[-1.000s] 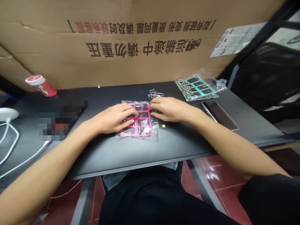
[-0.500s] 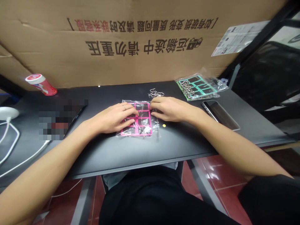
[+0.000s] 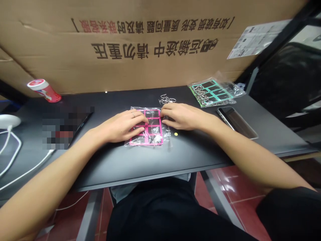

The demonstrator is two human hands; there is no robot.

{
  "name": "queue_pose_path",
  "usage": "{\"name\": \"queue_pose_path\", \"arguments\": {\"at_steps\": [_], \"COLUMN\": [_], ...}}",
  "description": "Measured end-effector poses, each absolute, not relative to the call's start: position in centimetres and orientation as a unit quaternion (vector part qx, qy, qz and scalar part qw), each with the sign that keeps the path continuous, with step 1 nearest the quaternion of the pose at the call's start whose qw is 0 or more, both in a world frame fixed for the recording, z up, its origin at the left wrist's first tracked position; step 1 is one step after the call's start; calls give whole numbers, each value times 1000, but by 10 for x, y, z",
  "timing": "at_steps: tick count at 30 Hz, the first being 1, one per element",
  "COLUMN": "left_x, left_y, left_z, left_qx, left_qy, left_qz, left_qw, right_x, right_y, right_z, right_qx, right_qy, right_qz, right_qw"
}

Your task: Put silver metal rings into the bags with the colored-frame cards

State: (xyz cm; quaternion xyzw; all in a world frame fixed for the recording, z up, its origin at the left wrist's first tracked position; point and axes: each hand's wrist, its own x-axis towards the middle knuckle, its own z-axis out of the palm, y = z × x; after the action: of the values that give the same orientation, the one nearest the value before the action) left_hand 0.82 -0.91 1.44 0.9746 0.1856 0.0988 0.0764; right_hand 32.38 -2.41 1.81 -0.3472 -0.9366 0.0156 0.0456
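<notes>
Mid-frame, the left hand (image 3: 122,126), fingers apart, seemingly steadies the pink grid (image 3: 146,138); the right hand (image 3: 182,115), finger closure unclear, next likely needs it flat

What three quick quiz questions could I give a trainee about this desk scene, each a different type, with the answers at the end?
1. Multiple choice: what lies under the fingers of the left hand?
A) a phone
B) a bagged pink grid
C) a red and white bottle

2. True or false: the yellow dot on the desk is nearer the right hand than the left hand.

3. Fill in the blank: the bagged grid at the far right of the desk, by the cardboard, is ____ in colour.

Key: 1. B; 2. True; 3. teal.
</notes>
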Motion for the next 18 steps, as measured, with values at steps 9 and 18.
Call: {"name": "queue_pose_path", "arguments": {"at_steps": [9,18], "left_x": [7,7], "left_y": [-9,-8], "left_z": [14,13], "left_qx": [973,975], "left_qy": [188,182], "left_qz": [104,103], "left_qw": [84,78], "right_x": [323,324], "right_y": [-24,-25], "right_z": [19,19], "right_qx": [-350,-347], "right_qy": [-936,-937], "right_qz": [21,21], "right_qw": [42,43]}}
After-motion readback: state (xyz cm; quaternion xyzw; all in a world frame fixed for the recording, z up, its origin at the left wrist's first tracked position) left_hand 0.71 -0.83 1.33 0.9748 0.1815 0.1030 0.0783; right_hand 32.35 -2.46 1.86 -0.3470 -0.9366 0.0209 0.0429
